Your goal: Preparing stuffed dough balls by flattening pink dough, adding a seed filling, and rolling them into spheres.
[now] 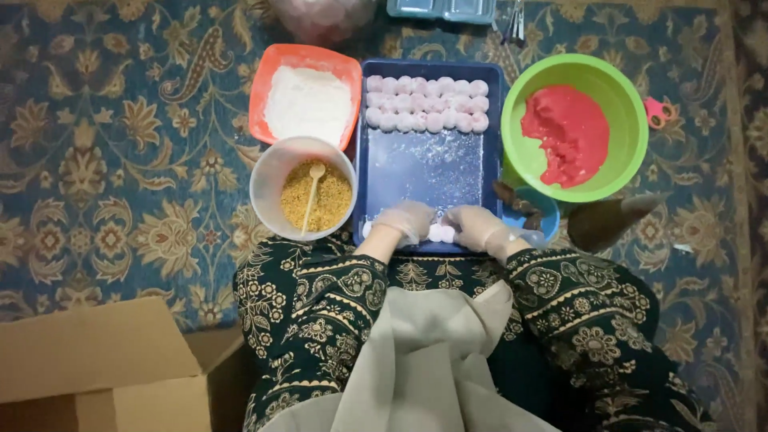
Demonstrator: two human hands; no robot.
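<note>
Draped over the person's lap, a grey apron (424,368) sits before the blue tray (376,172) on the patterned carpet (120,160), flanked by a green bowl (632,120) of red paste and a white bowl (268,188) of crumbs. At the tray's near edge, the gloved left hand (404,220) and right hand (478,227) have their fingers curled narrowly around a small pale dough ball (441,233). It looks soft, light and floury, best cupped gently from both sides.

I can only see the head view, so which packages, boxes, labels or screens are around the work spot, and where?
Cardboard box: bottom-left on the carpet, brown, plain, flaps open.
Clear plastic bag: top edge, above the orange tray, rounded, pale pinkish; contents unclear.
Grey-blue container: top edge, flat and rectangular, mostly cut off.
No labels, signs or screens show.
</note>
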